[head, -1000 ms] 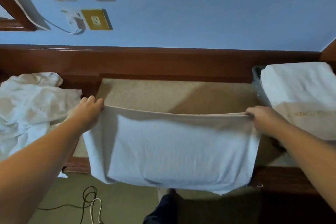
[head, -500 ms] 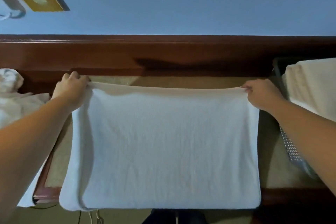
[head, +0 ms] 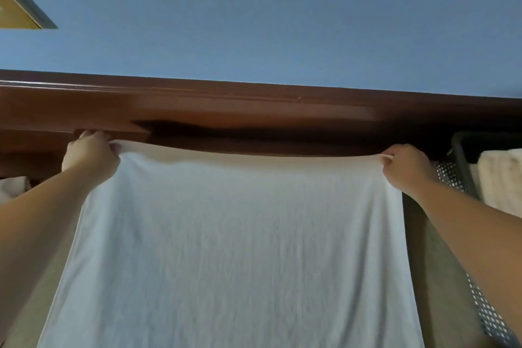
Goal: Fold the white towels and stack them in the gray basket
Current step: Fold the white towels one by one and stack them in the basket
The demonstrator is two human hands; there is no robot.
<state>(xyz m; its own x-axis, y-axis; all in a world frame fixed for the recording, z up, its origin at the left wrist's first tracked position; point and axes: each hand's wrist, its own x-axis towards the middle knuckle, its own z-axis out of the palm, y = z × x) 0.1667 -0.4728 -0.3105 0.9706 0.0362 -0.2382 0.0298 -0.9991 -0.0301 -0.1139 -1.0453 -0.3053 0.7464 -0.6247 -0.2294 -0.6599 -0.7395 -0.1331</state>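
Observation:
A white towel (head: 231,248) is stretched flat across the middle of the view, its far edge near the wooden back rail. My left hand (head: 89,157) grips its far left corner and my right hand (head: 406,168) pinches its far right corner. The towel's near end runs out of the bottom of the frame. At the right edge stands the gray perforated basket (head: 463,167) with folded white towels (head: 501,178) stacked in it.
A dark wooden rail (head: 254,113) runs across the back under a blue wall (head: 282,14). A beige surface (head: 440,263) shows between the towel and the basket. Part of a loose white towel (head: 12,185) peeks in at the far left.
Both hands have carried the towel's far edge away from me, up to the back rail, spreading it over the surface. The view has shifted closer and to the right.

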